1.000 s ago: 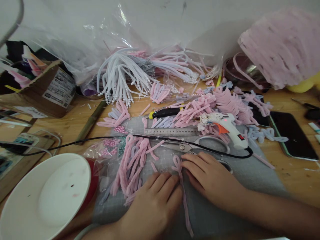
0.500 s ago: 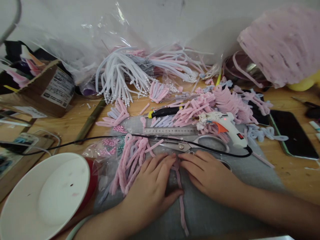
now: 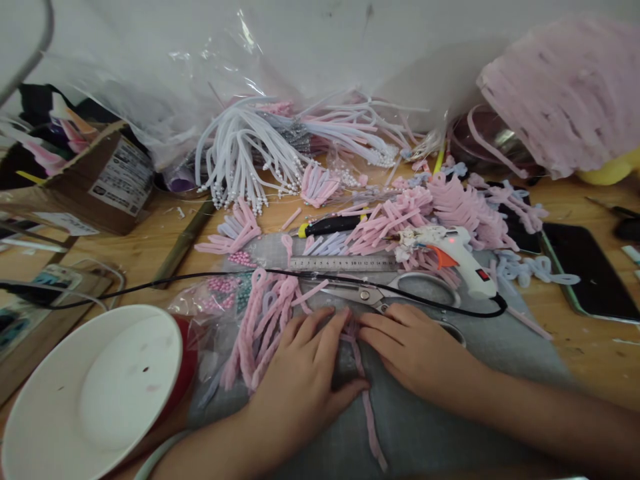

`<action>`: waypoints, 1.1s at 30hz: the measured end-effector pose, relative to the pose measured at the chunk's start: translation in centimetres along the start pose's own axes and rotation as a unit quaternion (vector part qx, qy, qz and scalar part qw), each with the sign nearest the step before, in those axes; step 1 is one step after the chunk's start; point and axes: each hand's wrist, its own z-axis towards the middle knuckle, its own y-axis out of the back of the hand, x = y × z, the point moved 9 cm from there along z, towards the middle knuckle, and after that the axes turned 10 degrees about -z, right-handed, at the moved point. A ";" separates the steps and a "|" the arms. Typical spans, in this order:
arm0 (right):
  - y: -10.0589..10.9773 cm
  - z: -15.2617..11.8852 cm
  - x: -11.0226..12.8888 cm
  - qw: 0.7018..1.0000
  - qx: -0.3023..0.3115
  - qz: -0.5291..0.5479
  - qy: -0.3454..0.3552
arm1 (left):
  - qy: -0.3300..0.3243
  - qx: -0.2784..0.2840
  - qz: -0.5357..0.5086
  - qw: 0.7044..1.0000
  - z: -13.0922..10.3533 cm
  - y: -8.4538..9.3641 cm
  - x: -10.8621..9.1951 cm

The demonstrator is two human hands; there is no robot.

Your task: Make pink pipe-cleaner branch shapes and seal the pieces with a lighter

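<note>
A thin pink pipe cleaner runs from between my hands down the grey mat, its lower end slanting to the right. My left hand is bent over its upper part, the thumb tip against the strand and the fingertips at the top. From the other side, my right hand has its closed fingers at the same upper part, which is mostly hidden. Beside my left hand lies a bunch of twisted pink pipe cleaners. Scissors lie just beyond my fingertips, partly under a black cord.
A white glue gun with a lit red light lies right of the steel ruler. At the left stands a white bowl. Piles of pink pieces, a phone and a cardboard box surround the mat.
The pipe cleaner's lower end has shifted slightly to the right. Both hands keep nearly the same place and grip; the whole view has moved a little.
</note>
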 end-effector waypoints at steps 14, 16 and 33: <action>-0.3 0.1 0.0 1.000 0.031 -0.007 -0.004 | -0.028 -0.023 0.021 0.999 -0.7 -0.2 -0.6; -0.2 0.0 -0.1 0.999 0.031 -0.011 -0.010 | -0.031 -0.029 0.022 0.999 -0.8 -0.3 -0.7; 0.4 1.1 -0.7 1.000 -0.019 0.018 0.017 | -0.043 -0.019 0.064 0.997 -0.6 0.0 -1.1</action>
